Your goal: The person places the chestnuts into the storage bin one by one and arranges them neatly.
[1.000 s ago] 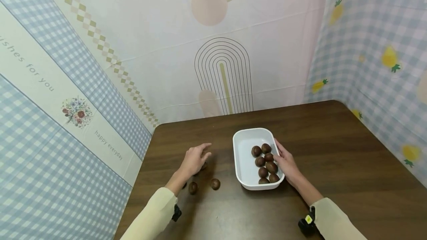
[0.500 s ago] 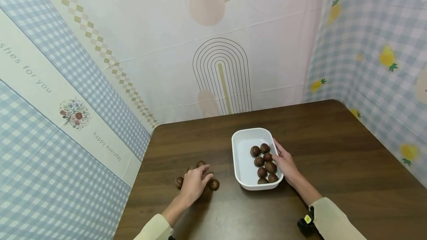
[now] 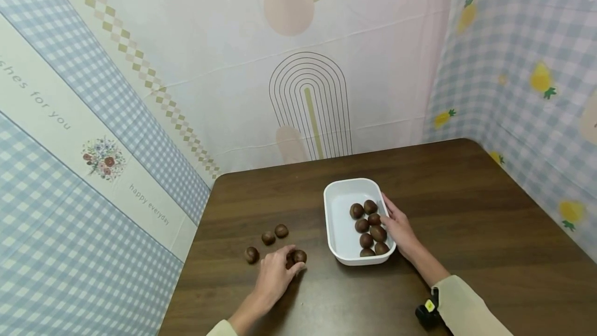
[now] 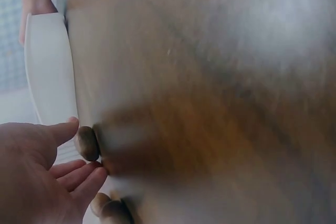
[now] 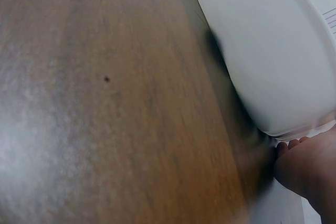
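My left hand (image 3: 274, 277) is low over the table, thumb and curved fingers around a brown chestnut (image 3: 289, 262). Another chestnut (image 3: 300, 256) lies against its fingertips. In the left wrist view, a chestnut (image 4: 88, 143) shows between the thumb tip and the fingers of the left hand (image 4: 44, 171). My right hand (image 3: 400, 231) grips the right long side of a white rectangular container (image 3: 330, 222), thumb over the rim and fingers outside. Several chestnuts (image 3: 366, 241) sit in the container's right half. The right wrist view shows the container's outer wall (image 5: 268, 45) beside the right hand (image 5: 310, 169).
Three chestnuts lie left of and beyond the left hand: one far left (image 3: 252, 255), one in the middle (image 3: 268, 238) and one farthest back (image 3: 281, 231). The dark wooden table (image 3: 448, 185) ends at patterned cloth walls (image 3: 373, 82) behind and at both sides.
My left hand has come back toward me and slightly right, uncovering chestnuts behind it; one chestnut has shifted right along with it. The right hand and container stay in place.
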`<state>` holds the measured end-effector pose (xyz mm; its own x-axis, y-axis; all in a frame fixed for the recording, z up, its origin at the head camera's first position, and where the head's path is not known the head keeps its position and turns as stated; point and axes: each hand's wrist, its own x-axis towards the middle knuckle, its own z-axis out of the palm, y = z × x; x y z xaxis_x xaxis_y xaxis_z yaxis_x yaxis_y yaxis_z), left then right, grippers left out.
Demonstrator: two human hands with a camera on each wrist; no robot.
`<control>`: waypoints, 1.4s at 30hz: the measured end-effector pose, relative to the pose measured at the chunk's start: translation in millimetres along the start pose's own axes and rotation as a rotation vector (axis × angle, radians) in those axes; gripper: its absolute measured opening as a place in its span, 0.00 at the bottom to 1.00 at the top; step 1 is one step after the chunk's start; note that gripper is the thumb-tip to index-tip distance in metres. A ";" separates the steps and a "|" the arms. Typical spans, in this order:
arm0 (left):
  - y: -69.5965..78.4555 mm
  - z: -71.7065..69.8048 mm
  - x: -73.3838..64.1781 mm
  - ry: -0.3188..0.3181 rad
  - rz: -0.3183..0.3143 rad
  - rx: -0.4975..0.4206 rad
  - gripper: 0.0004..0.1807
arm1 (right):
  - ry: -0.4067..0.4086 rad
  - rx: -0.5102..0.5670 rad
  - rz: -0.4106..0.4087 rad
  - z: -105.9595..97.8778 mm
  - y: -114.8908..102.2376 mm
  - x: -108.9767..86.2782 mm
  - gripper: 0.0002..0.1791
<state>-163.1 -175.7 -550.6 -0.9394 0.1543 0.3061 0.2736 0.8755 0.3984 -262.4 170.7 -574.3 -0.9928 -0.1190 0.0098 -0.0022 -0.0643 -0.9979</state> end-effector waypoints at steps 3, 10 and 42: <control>1.3 4.7 -1.3 0.035 -0.009 0.006 0.25 | 0.004 -0.002 0.001 0.2 0.0 0.1 0.41; 4.6 12.1 -3.6 0.098 -0.026 0.028 0.24 | 0.002 0.028 -0.014 2.1 1.3 0.6 0.42; 35.9 -10.0 44.1 0.083 0.024 -0.167 0.23 | -0.005 0.028 -0.009 -1.3 3.6 0.9 0.40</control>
<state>-192.6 -142.0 -514.1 -0.9138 0.1301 0.3847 0.3327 0.7830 0.5255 -263.4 171.7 -578.0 -0.9922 -0.1236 0.0191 -0.0076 -0.0930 -0.9956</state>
